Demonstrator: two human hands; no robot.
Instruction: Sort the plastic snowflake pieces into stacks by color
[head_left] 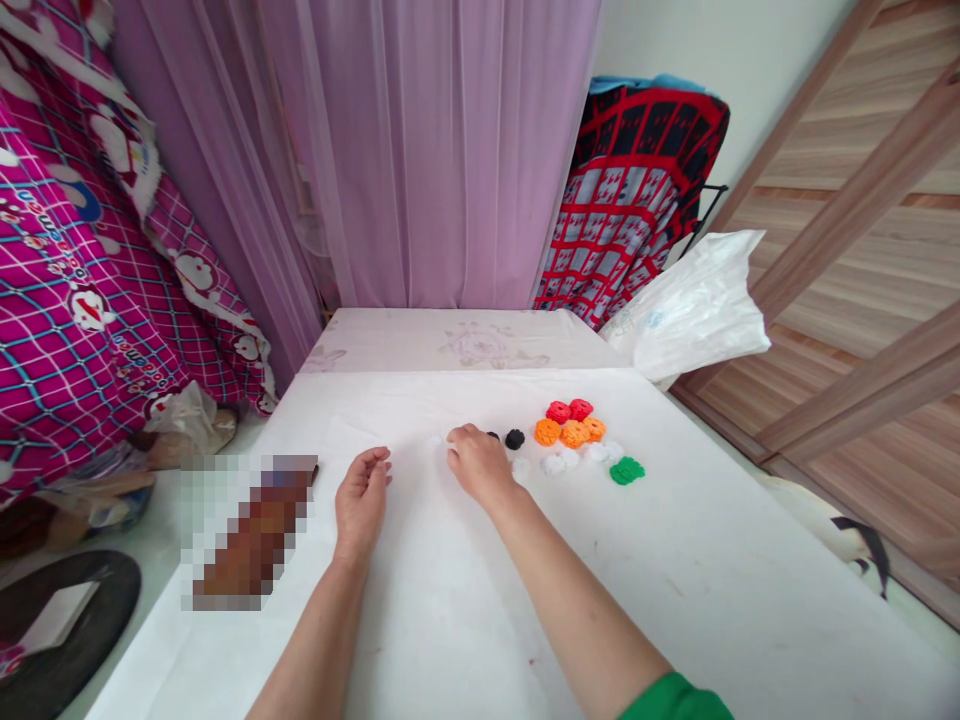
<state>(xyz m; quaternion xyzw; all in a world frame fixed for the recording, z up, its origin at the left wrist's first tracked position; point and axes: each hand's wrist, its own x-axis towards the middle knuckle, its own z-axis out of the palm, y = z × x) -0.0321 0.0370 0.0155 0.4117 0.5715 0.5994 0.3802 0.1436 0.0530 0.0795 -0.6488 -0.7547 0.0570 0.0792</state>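
Note:
My right hand (484, 463) is over the middle of the white table, its fingers bent down and drawn together at the edge of a small white flower-shaped piece (436, 440), which is hard to see against the white surface. Close beside this hand lie black flower-shaped pieces (515, 439), one partly hidden by it. My left hand (362, 500) rests farther left, fingers loosely curved and thumb apart, with nothing visible in it. To the right sit red (558, 412), orange (574, 433), white (559, 461) and green flower-shaped pieces (627, 471) in small groups.
A blurred-out rectangular item (255, 530) lies at the left side of the white-covered table (660, 610). A white plastic bag (690, 300) stands beyond the right back edge. Purple curtains (435, 150) hang behind, and wooden doors (862, 250) are at right.

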